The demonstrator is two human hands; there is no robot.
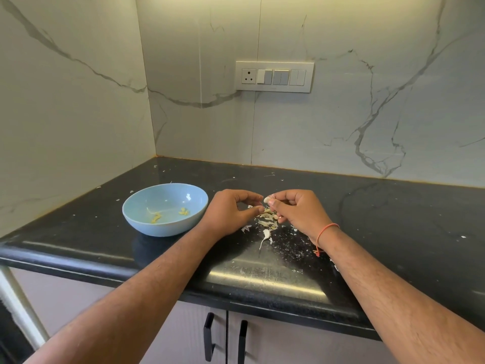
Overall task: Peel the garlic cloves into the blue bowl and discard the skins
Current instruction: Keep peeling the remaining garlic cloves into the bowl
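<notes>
Head view: right hand (296, 211) pinching clove (267, 199), left hand (231, 211) pinching at skin; light, slippery, best gripped by ends.

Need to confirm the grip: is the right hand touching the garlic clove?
Touching. The head view shows the right hand pinching the garlic clove between its fingertips, above the countertop.
</notes>
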